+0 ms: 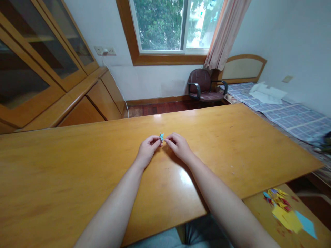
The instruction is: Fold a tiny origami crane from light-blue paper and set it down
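Observation:
A small light blue folded paper (161, 136) is pinched between the thumb and fingers of my left hand (150, 148), just above the wooden table (103, 165). Its pointed tips stick up past my fingertips. Close by on the right, my right hand (178, 145) has its thumb and forefinger drawn together in a pinch beside the paper. Whether those right fingertips grip an edge of it cannot be made out.
On a lower surface at the right lie a heap of small coloured paper pieces (278, 198), yellow sheets (288, 218) and a light blue sheet (306, 224). Beyond the table stand a brown armchair (203, 84), a bed (292, 113) and a glass-fronted cabinet (59, 82).

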Available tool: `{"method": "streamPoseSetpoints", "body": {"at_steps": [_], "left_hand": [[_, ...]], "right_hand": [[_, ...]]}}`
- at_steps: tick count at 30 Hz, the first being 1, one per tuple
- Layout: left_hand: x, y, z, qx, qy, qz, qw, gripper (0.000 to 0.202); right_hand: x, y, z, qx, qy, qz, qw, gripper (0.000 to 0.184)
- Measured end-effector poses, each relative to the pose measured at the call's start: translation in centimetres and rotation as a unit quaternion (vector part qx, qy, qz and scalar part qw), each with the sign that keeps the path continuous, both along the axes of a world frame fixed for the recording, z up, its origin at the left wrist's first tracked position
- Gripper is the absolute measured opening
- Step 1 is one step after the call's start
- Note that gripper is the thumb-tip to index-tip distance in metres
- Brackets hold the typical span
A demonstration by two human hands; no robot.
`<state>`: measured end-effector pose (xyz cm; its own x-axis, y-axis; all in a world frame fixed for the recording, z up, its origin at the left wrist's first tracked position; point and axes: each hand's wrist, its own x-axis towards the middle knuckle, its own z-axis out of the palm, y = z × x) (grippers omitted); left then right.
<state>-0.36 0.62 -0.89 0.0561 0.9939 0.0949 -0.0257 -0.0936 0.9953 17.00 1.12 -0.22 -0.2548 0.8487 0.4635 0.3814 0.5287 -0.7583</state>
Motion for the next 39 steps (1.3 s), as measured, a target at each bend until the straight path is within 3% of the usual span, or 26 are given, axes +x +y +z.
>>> {"method": "streamPoseSetpoints", "body": {"at_steps": [9, 24, 39], "left_hand": [[0.09, -0.05, -0.11, -0.025, -0.039, -0.006, 0.999, 0.020], [0.04, -0.16, 0.25, -0.017, -0.022, -0.006, 1.000, 0.021], [0.15, -0.31, 0.77, 0.038, 0.061, -0.017, 0.997, 0.017]], "right_hand": [[-0.03, -0.14, 0.19, 0.000, 0.002, -0.003, 1.000, 0.014], [-0.01, -0.40, 0.53, -0.008, 0.028, -0.002, 1.000, 0.014], [0.02, -0.52, 0.81, 0.000, 0.052, -0.001, 0.999, 0.008]]}}
